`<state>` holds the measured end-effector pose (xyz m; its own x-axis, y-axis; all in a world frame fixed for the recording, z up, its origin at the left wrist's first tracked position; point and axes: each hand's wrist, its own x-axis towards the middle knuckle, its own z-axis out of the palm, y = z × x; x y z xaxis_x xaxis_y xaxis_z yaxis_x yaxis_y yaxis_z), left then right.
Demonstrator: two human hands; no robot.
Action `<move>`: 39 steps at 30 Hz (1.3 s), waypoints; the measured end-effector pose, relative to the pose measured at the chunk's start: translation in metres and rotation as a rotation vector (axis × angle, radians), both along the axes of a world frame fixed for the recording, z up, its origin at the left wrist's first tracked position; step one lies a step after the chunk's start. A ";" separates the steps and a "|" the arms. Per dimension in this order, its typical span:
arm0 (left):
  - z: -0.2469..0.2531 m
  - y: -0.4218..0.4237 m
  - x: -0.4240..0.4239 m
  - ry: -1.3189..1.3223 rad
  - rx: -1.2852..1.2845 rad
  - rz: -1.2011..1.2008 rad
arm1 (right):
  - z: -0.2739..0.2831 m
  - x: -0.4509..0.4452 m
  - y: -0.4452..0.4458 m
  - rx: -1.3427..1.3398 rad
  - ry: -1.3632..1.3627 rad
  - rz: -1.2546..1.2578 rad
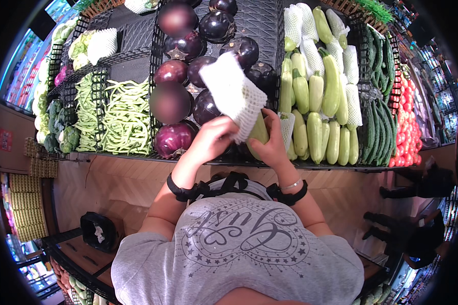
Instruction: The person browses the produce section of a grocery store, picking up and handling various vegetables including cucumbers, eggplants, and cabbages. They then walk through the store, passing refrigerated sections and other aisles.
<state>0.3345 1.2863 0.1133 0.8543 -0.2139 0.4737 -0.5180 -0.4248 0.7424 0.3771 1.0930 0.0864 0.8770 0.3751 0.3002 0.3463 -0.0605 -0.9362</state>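
My left hand point(216, 139) grips the lower edge of a white foam net sleeve point(236, 95), which stands up over the eggplants. My right hand point(271, 139) is shut around a pale green zucchini point(258, 135), beside the sleeve's lower right side; whether the zucchini's top is inside the sleeve I cannot tell. Round purple eggplants point(175, 138) lie in the compartment behind and left of my hands. To the right are rows of zucchini point(314, 133), some bare and some in white foam nets point(353, 103).
Green beans point(126, 118), broccoli point(69, 139) and a net-wrapped vegetable point(102, 45) fill compartments at left. Cucumbers point(379, 133) and tomatoes point(406, 129) lie at far right. Black mesh dividers separate them. A lined black bin point(99, 232) stands behind me at left; people in dark clothes are at right.
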 end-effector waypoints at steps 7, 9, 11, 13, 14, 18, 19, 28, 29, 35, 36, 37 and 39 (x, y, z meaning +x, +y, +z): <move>-0.020 0.013 0.006 0.255 -0.185 -0.059 | -0.004 -0.001 -0.005 -0.044 -0.043 -0.058; -0.035 0.010 0.002 0.519 -0.881 -0.016 | 0.013 -0.008 -0.005 -0.136 -0.134 -0.073; -0.027 0.008 0.000 0.692 -0.823 -0.059 | 0.019 -0.011 0.000 -0.140 -0.221 -0.059; -0.032 0.008 -0.001 0.801 -0.716 -0.216 | 0.020 -0.014 0.006 -0.166 -0.275 -0.032; -0.058 0.014 0.000 0.930 -0.642 -0.278 | 0.019 -0.015 0.010 -0.191 -0.285 -0.015; -0.043 -0.006 -0.009 0.880 -1.227 -0.340 | 0.017 -0.012 0.019 -0.171 -0.155 0.007; -0.047 0.000 -0.006 0.916 -1.265 -0.328 | 0.013 -0.007 0.019 -0.165 -0.096 0.024; -0.054 0.009 -0.006 0.683 -0.731 -0.152 | 0.025 0.025 0.027 0.604 0.961 0.332; -0.059 0.010 -0.008 0.695 -0.844 -0.139 | 0.027 0.026 0.027 0.825 1.068 0.416; -0.073 0.006 -0.008 0.649 -1.238 0.080 | -0.007 0.029 0.018 0.522 1.161 0.295; -0.070 0.006 -0.006 0.660 -1.296 0.060 | 0.001 0.020 0.025 0.413 1.112 0.188; -0.068 0.005 -0.004 0.674 -1.324 0.051 | 0.006 0.012 0.029 0.305 1.057 0.080; -0.063 0.002 -0.001 0.704 -1.379 0.028 | -0.002 0.004 0.033 0.271 0.940 0.152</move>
<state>0.3337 1.2885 0.0505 0.9778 0.0551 -0.2021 0.0880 0.7674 0.6351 0.3810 1.1256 0.0847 0.7508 0.5247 -0.4011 -0.5585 0.1802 -0.8097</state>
